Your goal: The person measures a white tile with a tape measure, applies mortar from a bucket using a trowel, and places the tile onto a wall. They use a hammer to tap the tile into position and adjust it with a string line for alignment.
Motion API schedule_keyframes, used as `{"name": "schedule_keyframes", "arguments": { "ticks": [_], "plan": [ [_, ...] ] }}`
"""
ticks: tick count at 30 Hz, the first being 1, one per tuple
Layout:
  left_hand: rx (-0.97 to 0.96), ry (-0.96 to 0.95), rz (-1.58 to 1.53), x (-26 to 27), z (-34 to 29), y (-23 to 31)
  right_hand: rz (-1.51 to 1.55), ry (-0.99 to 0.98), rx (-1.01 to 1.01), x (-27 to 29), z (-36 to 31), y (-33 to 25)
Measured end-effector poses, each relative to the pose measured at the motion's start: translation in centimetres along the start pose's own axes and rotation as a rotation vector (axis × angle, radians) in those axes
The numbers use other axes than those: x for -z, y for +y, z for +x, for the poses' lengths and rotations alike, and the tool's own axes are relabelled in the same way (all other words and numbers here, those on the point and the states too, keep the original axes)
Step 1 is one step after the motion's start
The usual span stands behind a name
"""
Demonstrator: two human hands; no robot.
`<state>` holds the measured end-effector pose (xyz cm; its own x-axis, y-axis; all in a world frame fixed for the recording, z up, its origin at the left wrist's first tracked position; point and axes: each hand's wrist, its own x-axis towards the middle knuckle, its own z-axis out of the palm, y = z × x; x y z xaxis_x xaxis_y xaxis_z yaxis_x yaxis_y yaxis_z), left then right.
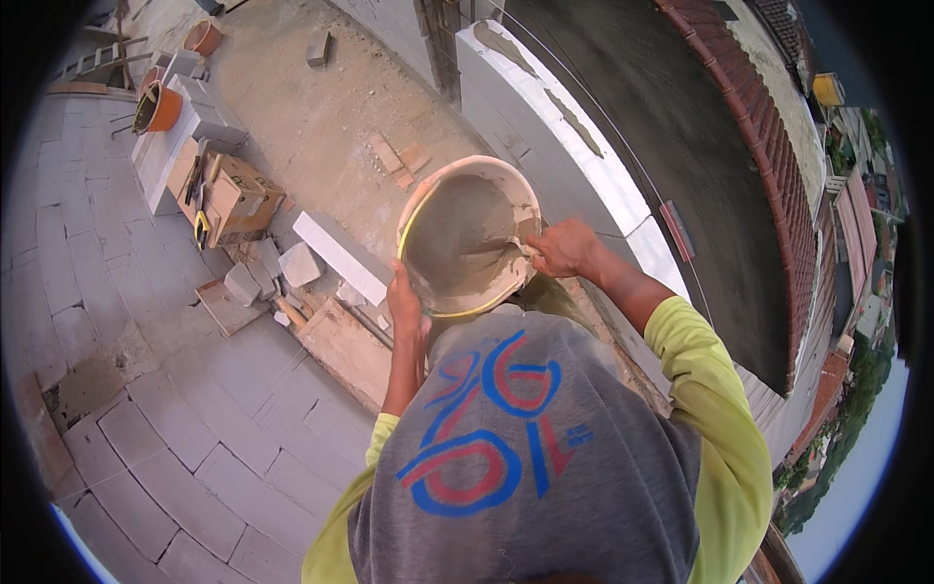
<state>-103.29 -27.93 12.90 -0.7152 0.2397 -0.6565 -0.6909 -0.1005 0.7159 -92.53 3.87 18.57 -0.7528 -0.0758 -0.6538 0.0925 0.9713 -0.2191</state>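
A round bucket (528, 195) with a yellow rim stands or is held close in front of my body, tilted so that its inside shows. Wet grey mortar (449, 229) coats its bottom and sides. My left hand (406, 302) grips the rim on the near left, with the thumb up along the edge. At the right rim, my right hand (564, 248) is closed round the handle of a trowel. The trowel's blade (486, 249) reaches into the mortar and is smeared with it. The bucket's underside is hidden.
To the right runs a pale block wall (613, 180) with mortar patches on top and a string alongside. A cardboard box (243, 200) with hand tools, an orange bucket (161, 109), a long white block (341, 255) and broken pieces lie left. A tiled roof edge (749, 127) is beyond.
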Motion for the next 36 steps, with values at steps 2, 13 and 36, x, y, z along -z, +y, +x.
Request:
{"name": "schedule_keyframes", "arguments": {
  "ticks": [2,13,36],
  "plan": [
    [-0.01,0.038,-0.024,-0.2,-1.6,-1.3,0.002,0.01,0.113,-2.5,-0.8,0.0],
    [-0.053,0.089,-0.095,-2.4,-6.8,-6.4,1.279,-0.636,-0.007,-6.8,-4.2,3.0],
    [-0.068,0.157,-0.022,-0.2,-9.4,-8.8,0.494,0.55,-0.67,1.5,-5.1,12.3]
  ]
}}
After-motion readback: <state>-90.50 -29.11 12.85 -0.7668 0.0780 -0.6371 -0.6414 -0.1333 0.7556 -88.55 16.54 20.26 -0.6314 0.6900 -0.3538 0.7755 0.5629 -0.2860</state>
